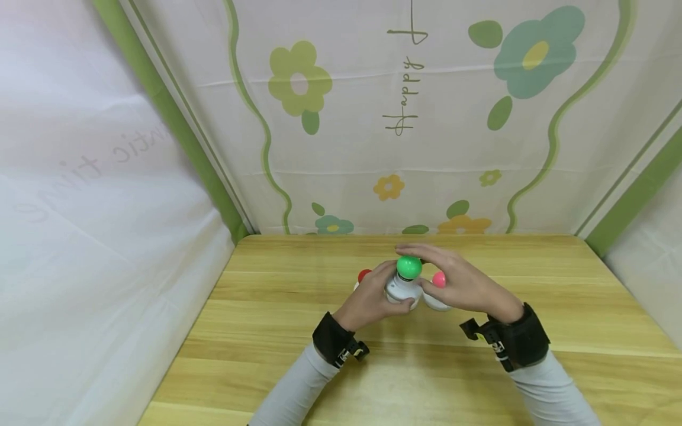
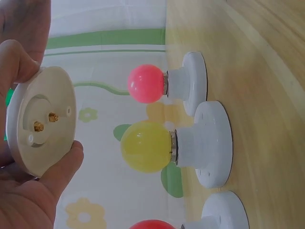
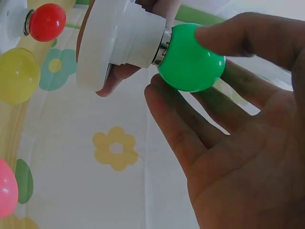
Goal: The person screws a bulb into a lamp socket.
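Observation:
Above the table my left hand [image 1: 373, 299] grips the round white base of a lamp holder [image 1: 401, 290] by its rim. A green light bulb [image 3: 190, 57] sits in that holder's socket, its metal collar partly showing. My right hand [image 3: 238, 119] has its thumb on one side of the green bulb and its fingers on the other. In the left wrist view the underside of the held lamp holder [image 2: 47, 152] faces the camera, with two brass screws [image 2: 53, 117] in its recess. The bulb is mostly hidden there.
On the wooden table [image 1: 256, 343] stand three more white lamp holders with bulbs: pink [image 2: 146, 84], yellow [image 2: 145, 146] and red [image 2: 152, 224]. They stand in a row below my hands. A flowered fabric wall [image 1: 341, 148] rises behind the table.

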Demonstrator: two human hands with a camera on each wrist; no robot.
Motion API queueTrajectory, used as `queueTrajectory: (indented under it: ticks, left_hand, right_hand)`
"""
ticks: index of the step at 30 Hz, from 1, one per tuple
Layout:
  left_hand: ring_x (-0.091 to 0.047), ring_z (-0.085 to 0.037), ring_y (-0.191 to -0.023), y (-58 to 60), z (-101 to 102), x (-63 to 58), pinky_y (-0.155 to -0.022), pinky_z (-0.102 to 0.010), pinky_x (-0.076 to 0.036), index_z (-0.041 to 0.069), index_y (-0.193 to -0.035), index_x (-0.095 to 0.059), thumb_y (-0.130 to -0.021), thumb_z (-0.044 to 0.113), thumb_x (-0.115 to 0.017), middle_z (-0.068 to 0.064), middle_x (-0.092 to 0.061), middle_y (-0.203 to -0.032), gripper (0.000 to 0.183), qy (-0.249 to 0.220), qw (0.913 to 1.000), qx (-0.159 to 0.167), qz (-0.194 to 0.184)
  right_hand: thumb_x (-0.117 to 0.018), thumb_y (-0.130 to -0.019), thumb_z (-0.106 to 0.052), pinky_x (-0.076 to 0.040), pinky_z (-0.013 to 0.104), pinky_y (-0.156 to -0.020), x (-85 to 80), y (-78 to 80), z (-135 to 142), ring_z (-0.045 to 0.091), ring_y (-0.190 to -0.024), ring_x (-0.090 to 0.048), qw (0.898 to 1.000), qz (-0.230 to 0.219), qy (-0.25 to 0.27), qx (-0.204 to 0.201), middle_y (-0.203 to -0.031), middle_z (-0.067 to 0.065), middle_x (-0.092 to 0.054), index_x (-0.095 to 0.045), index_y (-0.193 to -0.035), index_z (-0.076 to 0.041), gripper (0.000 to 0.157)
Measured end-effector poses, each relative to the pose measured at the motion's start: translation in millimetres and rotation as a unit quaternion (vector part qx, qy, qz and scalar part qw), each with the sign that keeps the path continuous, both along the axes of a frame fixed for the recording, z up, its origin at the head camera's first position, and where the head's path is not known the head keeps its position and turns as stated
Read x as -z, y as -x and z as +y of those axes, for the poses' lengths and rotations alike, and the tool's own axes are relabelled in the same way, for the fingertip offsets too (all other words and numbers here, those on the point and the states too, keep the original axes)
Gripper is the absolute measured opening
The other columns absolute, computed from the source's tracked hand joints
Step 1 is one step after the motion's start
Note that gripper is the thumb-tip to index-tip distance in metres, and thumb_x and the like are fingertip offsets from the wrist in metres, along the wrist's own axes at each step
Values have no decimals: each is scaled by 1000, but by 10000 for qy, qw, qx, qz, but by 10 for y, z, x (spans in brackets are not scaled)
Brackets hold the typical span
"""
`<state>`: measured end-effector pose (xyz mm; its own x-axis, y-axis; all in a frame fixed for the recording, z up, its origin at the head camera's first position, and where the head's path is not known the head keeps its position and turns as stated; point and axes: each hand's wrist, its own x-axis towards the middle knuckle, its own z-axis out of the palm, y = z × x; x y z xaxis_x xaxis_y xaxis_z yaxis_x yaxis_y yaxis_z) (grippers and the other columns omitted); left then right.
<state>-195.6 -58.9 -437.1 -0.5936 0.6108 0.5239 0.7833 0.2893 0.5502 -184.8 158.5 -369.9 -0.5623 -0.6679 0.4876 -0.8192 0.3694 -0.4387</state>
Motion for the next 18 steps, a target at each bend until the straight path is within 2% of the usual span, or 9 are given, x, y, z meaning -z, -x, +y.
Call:
queueTrajectory:
  ticks: [4, 9, 15, 18]
  left_hand:
    - [-51, -7, -111, -1, -2, 4, -93, -22, -48, 17, -142, -39, -85, 24, -71, 2, -49, -131, 65, -20, 10000, 20, -59]
    - [-51, -8, -112, -5, 3, 5, -93, -23, -49, 18, -142, -40, -84, 25, -73, 2, -49, -133, 68, -85, 9999, 33, -118]
    - [-53, -15, -113, -25, 19, -1, -93, -27, -50, 10, -141, -41, -80, 18, -79, -6, -50, -134, 72, -198, 9997, 15, -137]
    - [-54, -17, -114, -81, 17, -76, -94, -28, -50, 7, -140, -42, -79, 15, -79, -9, -51, -134, 72, -209, 9996, -12, -171]
  right_hand:
    - [-67, -83, 4, -48, 46, -96, 5, 11, 0, 21, -123, -50, 9998, 181, 85, -6, -136, 5, -55, -52, -137, -9, 56]
    - [-67, -84, 4, -48, 48, -96, 11, 14, 9, 25, -125, -49, 9996, 259, 86, -71, -136, 9, -55, -54, -135, -6, 54]
    - [-70, -85, -1, -49, 47, -94, -1, 14, 8, 29, -124, -50, 9993, 348, -8, -93, -136, 14, -55, -54, -135, -2, 53]
    - [-73, -83, -4, -51, 45, -92, -4, 18, -1, 28, -121, -52, 9991, 430, 1, -62, -134, 14, -56, -55, -133, -1, 53]
